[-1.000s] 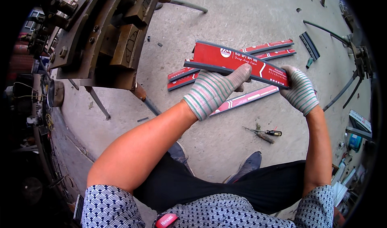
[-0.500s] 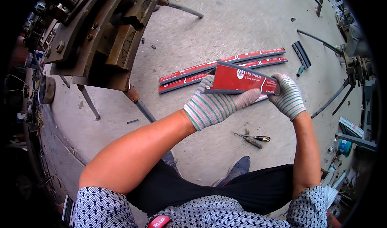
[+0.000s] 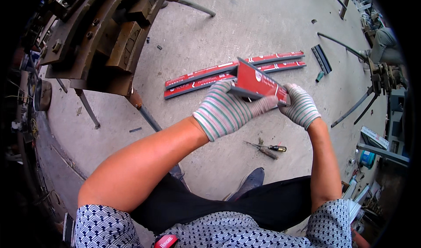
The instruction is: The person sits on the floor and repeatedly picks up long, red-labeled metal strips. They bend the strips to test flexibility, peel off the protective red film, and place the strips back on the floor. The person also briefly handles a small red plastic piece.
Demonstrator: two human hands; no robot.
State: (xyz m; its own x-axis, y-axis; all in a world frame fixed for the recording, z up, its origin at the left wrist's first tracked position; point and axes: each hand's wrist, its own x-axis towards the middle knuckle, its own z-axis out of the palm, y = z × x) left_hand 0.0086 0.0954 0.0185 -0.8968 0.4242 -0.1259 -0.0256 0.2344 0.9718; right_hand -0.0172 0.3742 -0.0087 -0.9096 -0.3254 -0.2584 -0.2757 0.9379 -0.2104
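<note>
In the head view, the striped-gloved left hand [image 3: 228, 111] grips the lower edge of a short, red-faced, dark grey profile [image 3: 254, 86] mid-frame; the striped-gloved right hand [image 3: 300, 107] clasps its right end. Being tilted, it could slip if either grasp loosened. White lettering and a round emblem [image 3: 258, 76] mark its face, too small to read reliably.

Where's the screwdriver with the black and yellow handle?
In the head view, the screwdriver lies on the floor, right of the middle, between the right shoe and the gloved right hand, beside a brown-handled tool.
</note>
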